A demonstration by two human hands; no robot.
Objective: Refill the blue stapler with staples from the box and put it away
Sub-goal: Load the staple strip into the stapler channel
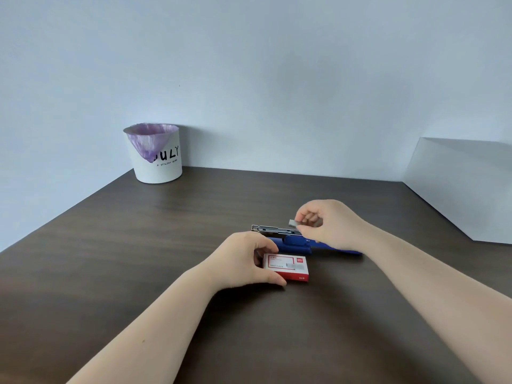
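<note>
The blue stapler (296, 243) lies opened flat on the dark wooden desk (138, 259), its metal staple channel (273, 229) pointing left. My right hand (327, 224) hovers just above the channel's right end and pinches a short silver strip of staples (293, 223) between thumb and fingertips. In front of the stapler lies the red and white staple box (288, 267). My left hand (246, 261) grips the box's left end, thumb at the near side and fingers at the far side.
A white cup-shaped bin (156, 156) with a purple liner stands at the desk's back left, against the wall. A white panel (462, 189) leans at the right edge of the desk.
</note>
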